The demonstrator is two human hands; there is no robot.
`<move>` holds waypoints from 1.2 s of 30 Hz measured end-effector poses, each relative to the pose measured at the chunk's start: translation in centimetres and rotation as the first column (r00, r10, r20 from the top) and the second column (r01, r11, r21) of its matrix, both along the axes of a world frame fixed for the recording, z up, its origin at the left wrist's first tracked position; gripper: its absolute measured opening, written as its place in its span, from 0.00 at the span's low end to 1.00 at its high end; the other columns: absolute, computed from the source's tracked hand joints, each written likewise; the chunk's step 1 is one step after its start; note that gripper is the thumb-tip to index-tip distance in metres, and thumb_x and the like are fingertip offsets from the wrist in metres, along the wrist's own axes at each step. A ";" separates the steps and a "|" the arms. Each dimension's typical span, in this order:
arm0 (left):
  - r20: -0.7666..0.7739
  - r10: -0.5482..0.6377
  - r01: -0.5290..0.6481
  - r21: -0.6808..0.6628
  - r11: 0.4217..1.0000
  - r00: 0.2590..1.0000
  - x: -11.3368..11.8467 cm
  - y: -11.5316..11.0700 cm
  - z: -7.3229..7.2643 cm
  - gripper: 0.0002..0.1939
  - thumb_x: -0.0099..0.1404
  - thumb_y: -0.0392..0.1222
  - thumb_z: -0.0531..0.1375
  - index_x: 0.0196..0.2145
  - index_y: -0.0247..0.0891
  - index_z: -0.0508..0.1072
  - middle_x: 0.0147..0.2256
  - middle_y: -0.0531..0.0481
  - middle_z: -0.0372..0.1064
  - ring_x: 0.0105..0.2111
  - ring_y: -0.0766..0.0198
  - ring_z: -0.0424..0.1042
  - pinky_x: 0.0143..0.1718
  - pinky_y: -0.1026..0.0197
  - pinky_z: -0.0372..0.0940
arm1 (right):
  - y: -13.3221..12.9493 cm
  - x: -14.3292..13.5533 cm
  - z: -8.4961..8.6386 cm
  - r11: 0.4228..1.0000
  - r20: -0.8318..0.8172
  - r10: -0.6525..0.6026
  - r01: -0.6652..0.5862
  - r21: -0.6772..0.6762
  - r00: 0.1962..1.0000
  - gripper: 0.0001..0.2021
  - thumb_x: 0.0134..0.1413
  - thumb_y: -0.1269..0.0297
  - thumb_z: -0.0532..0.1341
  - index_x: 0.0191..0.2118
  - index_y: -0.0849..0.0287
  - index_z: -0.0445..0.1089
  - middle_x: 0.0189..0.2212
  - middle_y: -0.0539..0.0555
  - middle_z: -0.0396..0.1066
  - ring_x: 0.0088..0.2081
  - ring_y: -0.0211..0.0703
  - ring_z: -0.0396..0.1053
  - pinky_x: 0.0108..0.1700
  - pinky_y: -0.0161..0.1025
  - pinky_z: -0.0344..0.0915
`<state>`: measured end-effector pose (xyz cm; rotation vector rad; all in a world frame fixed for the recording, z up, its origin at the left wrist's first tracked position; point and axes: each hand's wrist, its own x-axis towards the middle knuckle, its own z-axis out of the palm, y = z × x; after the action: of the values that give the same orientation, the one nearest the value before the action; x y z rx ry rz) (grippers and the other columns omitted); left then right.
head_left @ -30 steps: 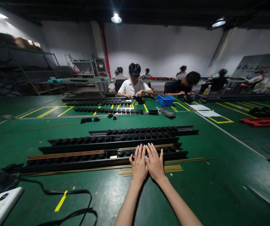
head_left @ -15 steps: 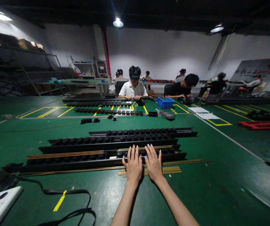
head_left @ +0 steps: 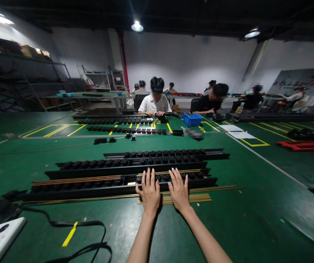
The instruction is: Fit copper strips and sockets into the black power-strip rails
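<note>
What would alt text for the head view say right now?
The left hand and right hand, open and palm down, reach over the nearest black rail on a green table. Brass rods lie in front of it; two similar rails lie behind, and a person in white sits across the table.

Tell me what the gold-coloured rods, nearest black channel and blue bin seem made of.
Gold-coloured rods: probably brass, smooth and shiny, from their yellow metallic gleam.
Nearest black channel: plastic or coated metal, unclear; dark, satin sheen.
Blue bin: likely moulded plastic, from its even colour.
</note>
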<state>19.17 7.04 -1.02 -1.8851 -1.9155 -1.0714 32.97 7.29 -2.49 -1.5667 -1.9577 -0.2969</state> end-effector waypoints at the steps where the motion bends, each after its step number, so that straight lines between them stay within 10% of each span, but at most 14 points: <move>1: 0.009 0.014 -0.014 0.006 1.000 1.000 -0.1 0.0 0.0 0.25 0.70 0.41 0.44 0.64 0.49 0.47 0.61 0.45 0.56 0.61 0.56 0.52 0.58 0.40 0.39 | 0.0 0.0 0.0 1.000 0.000 -0.001 0.001 0.000 1.000 0.25 0.64 0.64 0.42 0.66 0.53 0.44 0.64 0.54 0.50 0.65 0.43 0.44 0.63 0.58 0.33; 36: 0.088 0.192 -0.192 -0.004 0.981 0.977 -0.9 0.6 0.3 0.25 0.71 0.47 0.44 0.64 0.47 0.46 0.63 0.45 0.51 0.64 0.52 0.43 0.58 0.35 0.39 | 0.0 0.0 -0.1 1.000 0.011 -0.012 0.012 0.002 1.000 0.25 0.64 0.63 0.43 0.66 0.53 0.42 0.64 0.53 0.50 0.65 0.43 0.43 0.64 0.58 0.32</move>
<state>18.25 7.65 -0.77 -1.6347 -2.0920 -1.1135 32.95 7.27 -2.58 -1.5793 -1.9571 -0.3127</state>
